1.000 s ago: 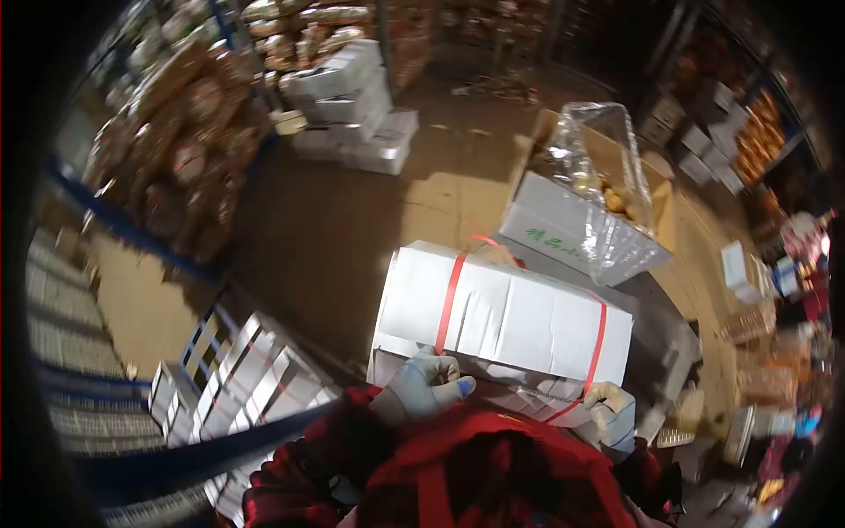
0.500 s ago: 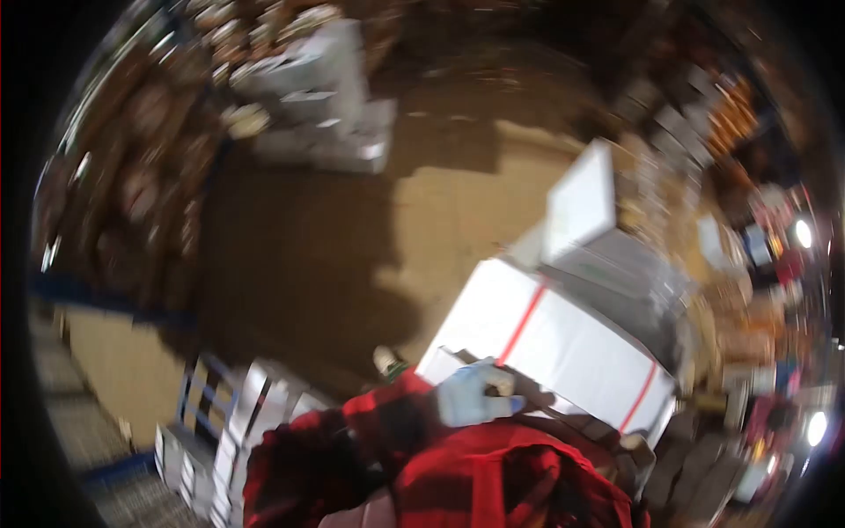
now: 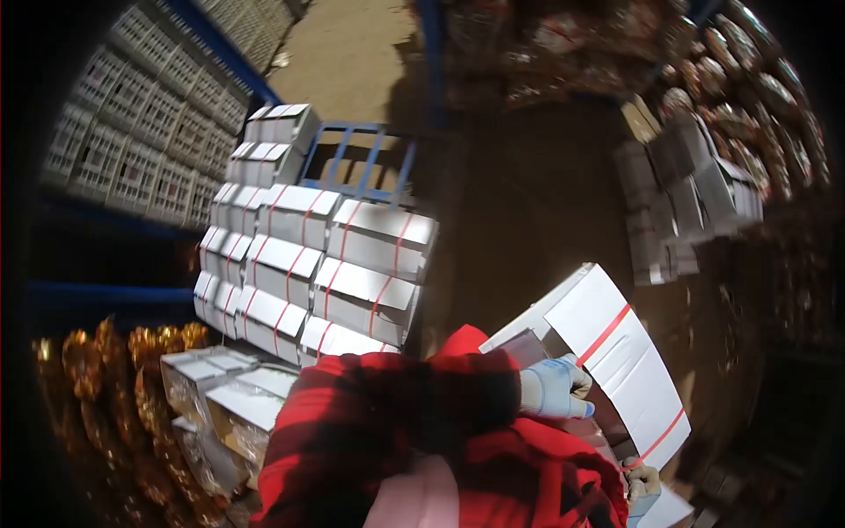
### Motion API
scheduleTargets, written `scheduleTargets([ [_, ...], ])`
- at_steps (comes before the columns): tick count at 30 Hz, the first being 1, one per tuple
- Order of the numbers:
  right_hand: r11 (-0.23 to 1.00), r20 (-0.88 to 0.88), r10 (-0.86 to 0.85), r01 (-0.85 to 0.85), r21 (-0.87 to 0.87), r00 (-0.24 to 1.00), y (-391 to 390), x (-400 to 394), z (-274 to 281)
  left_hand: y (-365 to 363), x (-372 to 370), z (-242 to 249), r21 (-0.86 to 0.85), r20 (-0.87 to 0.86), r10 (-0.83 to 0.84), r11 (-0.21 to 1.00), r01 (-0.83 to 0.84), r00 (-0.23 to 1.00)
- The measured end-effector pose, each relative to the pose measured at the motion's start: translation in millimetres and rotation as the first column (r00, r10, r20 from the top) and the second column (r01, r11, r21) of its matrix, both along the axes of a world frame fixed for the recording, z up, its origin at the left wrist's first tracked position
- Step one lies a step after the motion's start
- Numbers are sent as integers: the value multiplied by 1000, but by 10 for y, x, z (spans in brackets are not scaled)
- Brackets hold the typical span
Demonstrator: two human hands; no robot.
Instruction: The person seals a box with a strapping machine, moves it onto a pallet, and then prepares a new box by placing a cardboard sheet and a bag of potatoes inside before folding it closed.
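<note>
A white cardboard box bound with red straps is held tilted against my front, at the lower right of the head view. My left hand, in a pale glove with blue fingertips, is closed at the box's near edge beside one strap. At the box's lower end, close to the other strap, my right hand is gloved too and has its fingers curled round the edge. The underside of the box is hidden by my red and black checked sleeves.
To the left, several strapped white boxes are stacked in rows beside a blue pallet frame. More white boxes stand at the right. Crates line the far left, above a blue rack beam. Wrapped goods fill the upper right.
My view has swung left, bringing the stack of strapped boxes and blue pallet frame well into sight. The box has turned along with me, both hands still on it.
</note>
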State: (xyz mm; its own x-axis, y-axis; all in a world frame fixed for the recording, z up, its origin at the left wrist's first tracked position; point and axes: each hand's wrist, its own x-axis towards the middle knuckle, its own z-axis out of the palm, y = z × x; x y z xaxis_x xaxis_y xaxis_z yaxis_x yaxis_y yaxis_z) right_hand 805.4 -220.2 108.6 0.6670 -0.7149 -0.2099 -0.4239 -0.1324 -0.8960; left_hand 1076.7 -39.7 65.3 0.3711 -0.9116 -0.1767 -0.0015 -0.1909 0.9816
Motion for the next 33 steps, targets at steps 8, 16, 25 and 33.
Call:
scheduleTargets([
  [8, 958, -7, 248, -245, 151, 969, -943, 1858, -303, 19, 975, 99, 199, 43, 330, 922, -332, 943],
  [16, 818, -44, 556, -536, 211, 830, -1553, 4294, -265, -231, 2050, -321, 126, 139, 635, 750, -649, 760],
  [25, 359, -11, 932, -916, 180, 363, -678, 6872, -558, 304, 2740, -385, 255, -284, 947, 225, -940, 149],
  [33, 25, -94, 996, -970, 241, 2, 1107, 8225, -558, 1048, 3094, -589, 208, -349, 904, -181, -961, -246],
])
